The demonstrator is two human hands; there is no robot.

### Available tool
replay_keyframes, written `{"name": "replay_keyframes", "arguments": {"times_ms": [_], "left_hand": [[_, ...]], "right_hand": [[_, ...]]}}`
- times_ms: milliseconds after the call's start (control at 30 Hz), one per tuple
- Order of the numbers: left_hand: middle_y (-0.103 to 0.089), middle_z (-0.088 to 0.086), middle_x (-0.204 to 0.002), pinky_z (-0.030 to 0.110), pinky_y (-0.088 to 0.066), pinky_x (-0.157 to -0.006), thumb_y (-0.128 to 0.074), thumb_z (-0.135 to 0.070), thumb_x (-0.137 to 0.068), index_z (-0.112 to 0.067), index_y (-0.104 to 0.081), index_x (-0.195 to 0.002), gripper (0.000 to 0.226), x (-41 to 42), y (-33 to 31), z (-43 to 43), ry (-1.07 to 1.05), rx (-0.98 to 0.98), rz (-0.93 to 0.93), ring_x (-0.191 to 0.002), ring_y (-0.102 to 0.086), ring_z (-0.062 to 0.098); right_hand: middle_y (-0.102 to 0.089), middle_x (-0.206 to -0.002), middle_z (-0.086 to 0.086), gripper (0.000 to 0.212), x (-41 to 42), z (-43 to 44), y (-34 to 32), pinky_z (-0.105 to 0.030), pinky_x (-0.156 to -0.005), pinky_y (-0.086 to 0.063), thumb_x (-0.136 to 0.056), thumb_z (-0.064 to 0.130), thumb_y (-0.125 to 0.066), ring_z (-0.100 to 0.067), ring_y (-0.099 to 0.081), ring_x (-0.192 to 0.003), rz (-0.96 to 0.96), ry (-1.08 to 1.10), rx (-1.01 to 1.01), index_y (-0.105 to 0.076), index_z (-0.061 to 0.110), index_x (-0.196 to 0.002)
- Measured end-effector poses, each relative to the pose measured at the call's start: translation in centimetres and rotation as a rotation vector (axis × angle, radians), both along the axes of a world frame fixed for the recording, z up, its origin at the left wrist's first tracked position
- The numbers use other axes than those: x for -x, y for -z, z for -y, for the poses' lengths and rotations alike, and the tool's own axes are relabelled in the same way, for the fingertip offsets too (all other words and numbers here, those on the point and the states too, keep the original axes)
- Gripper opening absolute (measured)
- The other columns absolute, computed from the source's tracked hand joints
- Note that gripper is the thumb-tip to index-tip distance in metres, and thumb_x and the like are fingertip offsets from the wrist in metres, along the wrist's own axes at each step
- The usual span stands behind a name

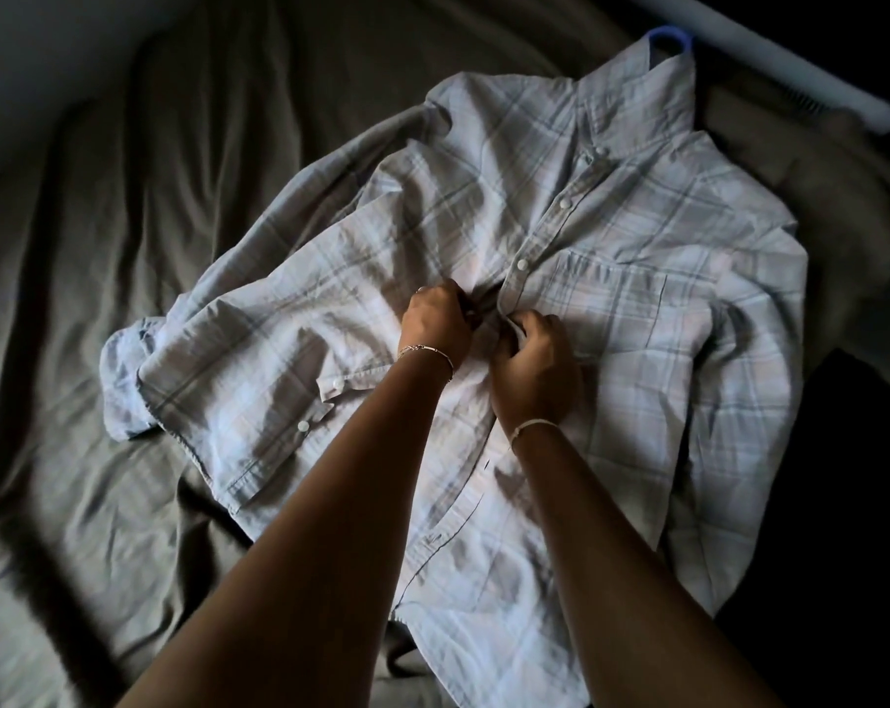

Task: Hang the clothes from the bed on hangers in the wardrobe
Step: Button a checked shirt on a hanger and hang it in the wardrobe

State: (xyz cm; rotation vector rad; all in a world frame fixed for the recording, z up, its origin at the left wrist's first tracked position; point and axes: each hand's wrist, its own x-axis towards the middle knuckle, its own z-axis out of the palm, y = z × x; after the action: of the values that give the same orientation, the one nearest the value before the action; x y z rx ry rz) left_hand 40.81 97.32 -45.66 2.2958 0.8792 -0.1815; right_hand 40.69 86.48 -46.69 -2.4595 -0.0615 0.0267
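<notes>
Two hands point(435, 327) point(532, 373) pinching shirt point(636, 309) placket, on bed point(126, 247)

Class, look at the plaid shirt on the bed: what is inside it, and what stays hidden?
A blue hanger hook pokes out above the collar of the plaid shirt. The rest of the hanger is covered by the fabric and cannot be seen.

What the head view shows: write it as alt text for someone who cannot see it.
A person's left hand and right hand pinch the front placket of a pale plaid shirt spread on a rumpled grey bedsheet, apparently at a button. The hook of a blue hanger sticks out of the collar.
</notes>
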Motion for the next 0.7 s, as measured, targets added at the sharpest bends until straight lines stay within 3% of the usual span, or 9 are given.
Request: {"name": "replay_keyframes", "arguments": {"times_ms": [167,267,367,433,500,567,700], "left_hand": [[-0.069,0.014,-0.108,0.031,-0.047,-0.084,-0.071,-0.031,-0.083,-0.010,-0.069,-0.103,0.029,-0.6,-0.1,-1.0,-0.005,0.076,-0.055,-0.106,-0.061,0.031],[-0.071,0.014,-0.094,0.029,-0.047,-0.074,-0.072,-0.032,-0.083,-0.008,-0.072,-0.092,0.025,-0.2,-0.4,-0.8,-0.027,0.186,0.006,-0.093,-0.065,0.030],[-0.065,0.017,-0.069,0.041,-0.055,-0.071,-0.076,-0.035,-0.074,-0.011,-0.064,-0.066,0.028,0.6,-0.1,0.2,-0.121,0.351,0.063,-0.071,-0.065,0.035],[-0.066,0.015,-0.065,0.042,-0.056,-0.070,-0.075,-0.040,-0.066,-0.011,-0.064,-0.065,0.031,1.1,0.5,0.8,-0.186,0.413,0.092,-0.067,-0.066,0.032],[-0.067,0.003,-0.061,0.029,-0.052,-0.064,-0.079,-0.029,-0.069,-0.015,-0.066,-0.073,0.019,1.5,0.2,1.3,-0.293,0.580,0.176,-0.059,-0.064,0.020],[-0.064,-0.005,-0.053,0.017,-0.044,-0.050,-0.069,-0.005,-0.085,-0.009,-0.062,-0.078,0.011,2.1,0.0,1.9,-0.375,0.807,0.257,-0.046,-0.055,0.004],[-0.066,0.005,-0.063,0.017,-0.047,-0.047,-0.060,0.001,-0.089,-0.005,-0.063,-0.080,0.011,3.0,0.3,2.2,-0.498,1.031,0.320,-0.053,-0.059,0.012]], "right_hand": [[-0.065,-0.100,-0.010,0.015,-0.3,-0.3,-0.5,-0.028,-0.073,-0.039,-0.081,0.008,-0.064,-0.029,-0.060,-0.092,-0.074,0.059,-0.187,-0.070,0.010,-0.095],[-0.070,-0.097,-0.016,0.016,-0.7,-0.6,0.4,-0.036,-0.082,-0.050,-0.085,0.010,-0.065,-0.032,-0.065,-0.091,-0.229,0.112,-0.323,-0.069,0.004,-0.099],[-0.071,-0.099,-0.016,0.017,-0.6,-0.6,0.6,-0.040,-0.085,-0.051,-0.087,0.011,-0.063,-0.030,-0.065,-0.092,-0.321,0.182,-0.378,-0.068,0.003,-0.101],[-0.071,-0.099,-0.015,0.016,-0.4,-0.5,0.6,-0.039,-0.085,-0.051,-0.086,0.009,-0.063,-0.026,-0.064,-0.089,-0.339,0.223,-0.434,-0.067,0.004,-0.100],[-0.070,-0.100,-0.015,0.015,-0.1,-0.7,0.4,-0.037,-0.086,-0.050,-0.086,0.008,-0.064,-0.023,-0.062,-0.088,-0.351,0.245,-0.471,-0.067,0.004,-0.101],[-0.071,-0.100,-0.014,0.016,0.0,-0.7,0.6,-0.037,-0.086,-0.051,-0.087,0.012,-0.066,-0.024,-0.064,-0.088,-0.372,0.269,-0.487,-0.068,0.004,-0.101],[-0.071,-0.096,-0.016,0.018,0.0,-0.4,1.0,-0.032,-0.081,-0.052,-0.088,0.017,-0.068,-0.017,-0.061,-0.081,-0.424,0.299,-0.556,-0.069,0.001,-0.098]]}}
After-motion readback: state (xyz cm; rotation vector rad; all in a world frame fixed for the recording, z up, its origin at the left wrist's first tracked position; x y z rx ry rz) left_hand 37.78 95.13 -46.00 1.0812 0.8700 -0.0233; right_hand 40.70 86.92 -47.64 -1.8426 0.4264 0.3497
